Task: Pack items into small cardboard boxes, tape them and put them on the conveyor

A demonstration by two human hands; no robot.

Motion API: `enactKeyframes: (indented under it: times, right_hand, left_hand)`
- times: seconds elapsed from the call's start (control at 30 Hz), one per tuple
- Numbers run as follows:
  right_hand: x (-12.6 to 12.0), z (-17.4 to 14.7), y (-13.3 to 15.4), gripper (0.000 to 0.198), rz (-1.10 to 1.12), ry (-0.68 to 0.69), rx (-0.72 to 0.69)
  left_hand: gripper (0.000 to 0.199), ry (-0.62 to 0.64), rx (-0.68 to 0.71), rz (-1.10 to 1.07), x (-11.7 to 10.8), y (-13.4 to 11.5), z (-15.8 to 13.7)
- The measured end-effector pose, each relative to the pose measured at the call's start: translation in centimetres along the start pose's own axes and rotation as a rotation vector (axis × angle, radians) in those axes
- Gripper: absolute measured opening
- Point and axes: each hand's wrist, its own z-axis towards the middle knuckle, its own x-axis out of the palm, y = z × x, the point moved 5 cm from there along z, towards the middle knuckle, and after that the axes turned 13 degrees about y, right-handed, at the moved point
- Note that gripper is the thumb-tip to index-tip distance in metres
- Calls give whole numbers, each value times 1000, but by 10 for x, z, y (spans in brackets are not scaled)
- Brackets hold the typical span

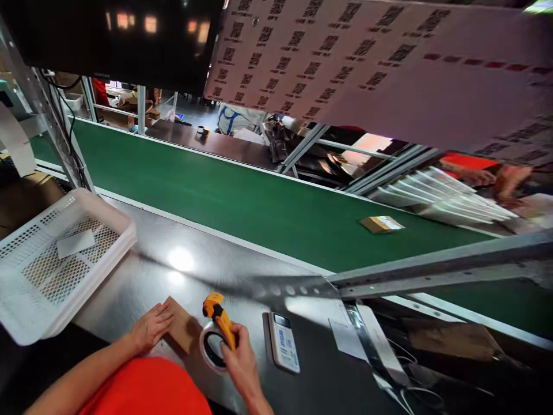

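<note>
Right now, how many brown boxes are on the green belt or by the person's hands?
2. One box is on the belt, toward the right; the other box, by the tape dispenser, is under the left hand. A metal bar hides some belt, so more may exist.

You face rows of QR codes [329,43] on the board [415,106], upper right of the frame; no lettering is legible.

Tape roll [204,347] partly hides box [179,325]. Left edge cuts off basket [126,231]. Co-worker's hands [512,181] are blurred. Parcel label [389,222] is too small to read.
</note>
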Motion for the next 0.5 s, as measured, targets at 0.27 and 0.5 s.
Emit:
enactKeyframes:
  times: [0.27,0.5]
  right_hand:
    - [59,-9,53,51,-231,-11,-716]
    - [63,-13,34,38,-222,39,-656]
  left_hand:
    - [50,-110,-143,-439,-16,-6,-6]
    - [72,-303,-788,-1401,0,-20,-8]
